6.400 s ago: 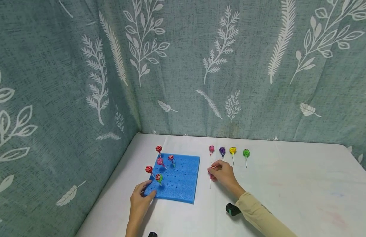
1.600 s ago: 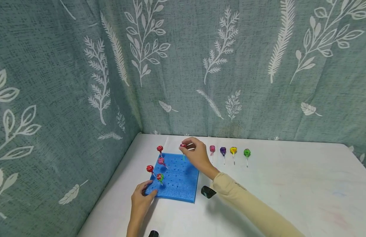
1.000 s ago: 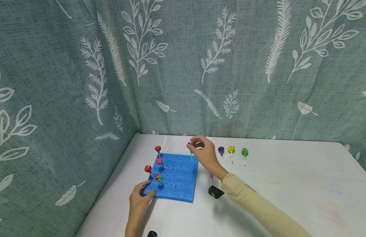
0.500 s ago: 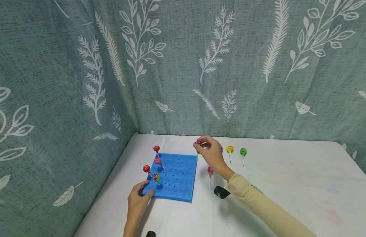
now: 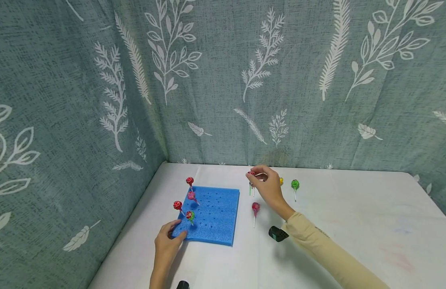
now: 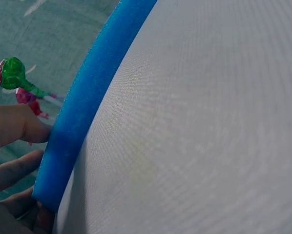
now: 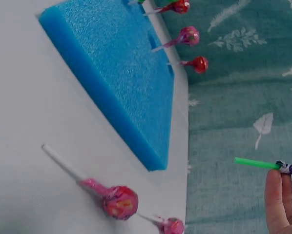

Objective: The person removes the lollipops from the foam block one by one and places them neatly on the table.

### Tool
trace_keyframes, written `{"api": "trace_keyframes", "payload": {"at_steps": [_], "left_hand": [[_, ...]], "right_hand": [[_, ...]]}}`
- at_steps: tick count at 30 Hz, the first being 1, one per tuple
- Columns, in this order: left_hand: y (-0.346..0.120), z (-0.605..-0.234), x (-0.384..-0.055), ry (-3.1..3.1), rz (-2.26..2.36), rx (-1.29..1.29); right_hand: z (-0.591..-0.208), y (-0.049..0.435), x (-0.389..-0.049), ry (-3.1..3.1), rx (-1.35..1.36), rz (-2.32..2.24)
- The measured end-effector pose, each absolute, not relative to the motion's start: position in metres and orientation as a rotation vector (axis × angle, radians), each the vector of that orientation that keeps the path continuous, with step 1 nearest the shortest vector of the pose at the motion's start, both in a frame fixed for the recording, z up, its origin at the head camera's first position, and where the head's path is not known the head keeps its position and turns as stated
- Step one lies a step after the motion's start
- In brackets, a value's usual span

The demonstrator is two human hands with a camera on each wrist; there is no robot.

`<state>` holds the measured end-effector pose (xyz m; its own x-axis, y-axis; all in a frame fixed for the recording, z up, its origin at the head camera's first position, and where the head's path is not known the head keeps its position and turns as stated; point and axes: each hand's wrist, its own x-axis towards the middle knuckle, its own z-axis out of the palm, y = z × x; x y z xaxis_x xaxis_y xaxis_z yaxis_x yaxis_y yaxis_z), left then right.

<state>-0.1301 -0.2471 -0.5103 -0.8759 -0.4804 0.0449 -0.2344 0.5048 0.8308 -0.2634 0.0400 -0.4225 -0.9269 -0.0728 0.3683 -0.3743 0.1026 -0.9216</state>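
My left hand grips the near left corner of a blue foam board, thumb on the front edge and fingers round the left side. Above the table, beyond the board's far right corner, my right hand pinches a lollipop by its purple and red wrapped head, the green stick pointing away from the fingers. Along the board's left side stand several lollipops: two red ones, a pink one and a red-green one. Near my right wrist a pink lollipop lies flat.
A green lollipop lies at the back, right of my right hand. A yellow one is partly hidden behind that hand. Rows of small holes cover the board. A patterned curtain rises behind the white table.
The lollipop at the board's back row is now out of it, in my right hand, which has moved right past the board's edge. The pink lollipop touched earlier lies free. My left hand stays.
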Motion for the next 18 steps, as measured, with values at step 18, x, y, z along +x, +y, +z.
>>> {"api": "trace_keyframes", "payload": {"at_steps": [18], "left_hand": [[-0.249,-0.511,-0.129,-2.485,-1.316,0.586]], "right_hand": [[-0.436,0.074,-0.267,-2.146,0.287,1.9]]}}
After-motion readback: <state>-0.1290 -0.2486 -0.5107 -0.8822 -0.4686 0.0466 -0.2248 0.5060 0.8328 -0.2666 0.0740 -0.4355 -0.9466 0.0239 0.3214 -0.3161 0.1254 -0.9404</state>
